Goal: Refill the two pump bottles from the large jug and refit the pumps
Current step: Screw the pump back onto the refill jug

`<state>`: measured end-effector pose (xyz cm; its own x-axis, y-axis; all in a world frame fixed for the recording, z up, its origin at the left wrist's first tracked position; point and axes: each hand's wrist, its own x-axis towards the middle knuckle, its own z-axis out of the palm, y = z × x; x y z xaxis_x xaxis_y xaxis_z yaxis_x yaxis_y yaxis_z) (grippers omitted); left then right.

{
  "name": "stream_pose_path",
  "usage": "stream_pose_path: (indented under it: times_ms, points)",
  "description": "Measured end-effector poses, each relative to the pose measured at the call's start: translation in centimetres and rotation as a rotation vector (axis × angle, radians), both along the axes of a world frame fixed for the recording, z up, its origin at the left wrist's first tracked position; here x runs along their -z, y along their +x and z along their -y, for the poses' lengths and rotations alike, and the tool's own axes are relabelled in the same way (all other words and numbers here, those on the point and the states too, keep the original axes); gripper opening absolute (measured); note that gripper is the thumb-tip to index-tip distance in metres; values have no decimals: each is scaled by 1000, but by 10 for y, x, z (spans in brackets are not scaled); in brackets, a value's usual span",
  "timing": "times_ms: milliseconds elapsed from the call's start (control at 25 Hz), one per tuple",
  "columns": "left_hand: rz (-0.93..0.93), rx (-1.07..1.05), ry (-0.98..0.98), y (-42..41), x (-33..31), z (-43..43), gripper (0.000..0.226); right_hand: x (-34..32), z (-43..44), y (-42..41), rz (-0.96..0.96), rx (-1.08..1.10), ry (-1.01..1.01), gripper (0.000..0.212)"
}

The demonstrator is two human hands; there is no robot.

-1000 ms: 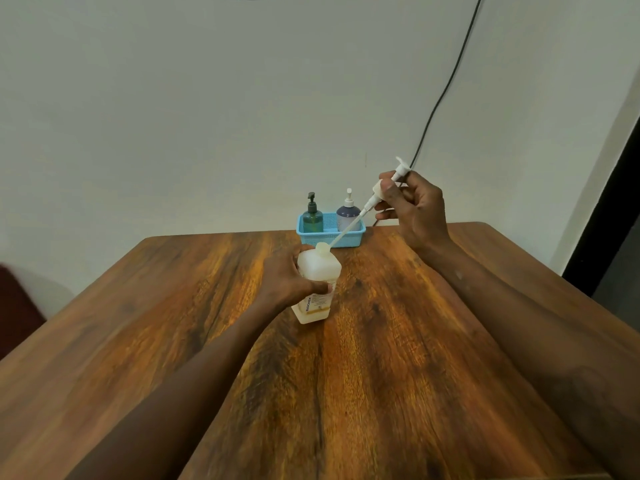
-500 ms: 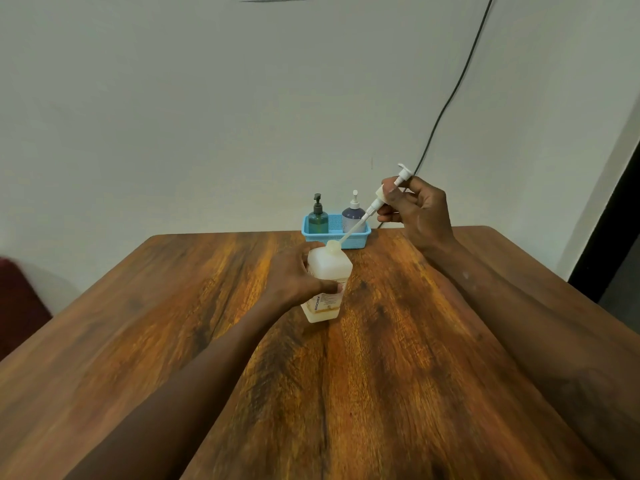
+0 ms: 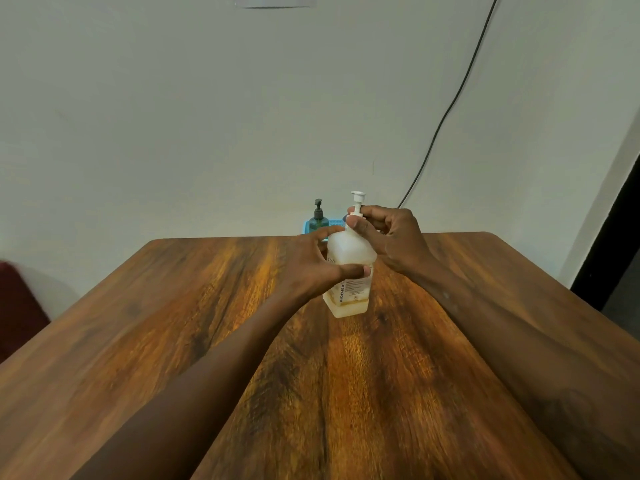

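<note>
A large translucent white jug [image 3: 349,252] with a printed label stands upright on the wooden table [image 3: 173,323], a little pale liquid at its bottom. My left hand [image 3: 317,263] wraps around its body from the left. A white pump [image 3: 356,202] stands upright in the jug's neck, and my right hand [image 3: 388,237] pinches the pump's collar. Behind the jug, a green pump bottle [image 3: 319,218] with a dark pump stands in a blue basket [image 3: 306,227]. The second pump bottle is hidden behind the jug and my hands.
The table's far edge runs just in front of the basket, close to the white wall. A black cable [image 3: 446,116] hangs down the wall to the right. A dark red seat [image 3: 17,306] shows at the left edge.
My right hand has brought the tilted pump down and upright, pushing its tube into the jug until the pump sits in the neck. My left hand has kept hold of the jug.
</note>
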<state>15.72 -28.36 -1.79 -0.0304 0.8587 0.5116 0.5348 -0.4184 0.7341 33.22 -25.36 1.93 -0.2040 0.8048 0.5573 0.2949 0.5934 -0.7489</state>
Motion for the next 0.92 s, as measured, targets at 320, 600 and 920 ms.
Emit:
stream_pose_path:
  times_ms: [320,600,920]
  points:
    - [-34,19,-33,2,8,-1,83,-1,3,14,-10,-29,-185,46]
    - [-123,-34,22,8,7,1,76,-2,-1,2,104,244,-200,61]
    - [-40,-4,38,3,-7,3,65,-3,-9,12,-233,-258,-330,29]
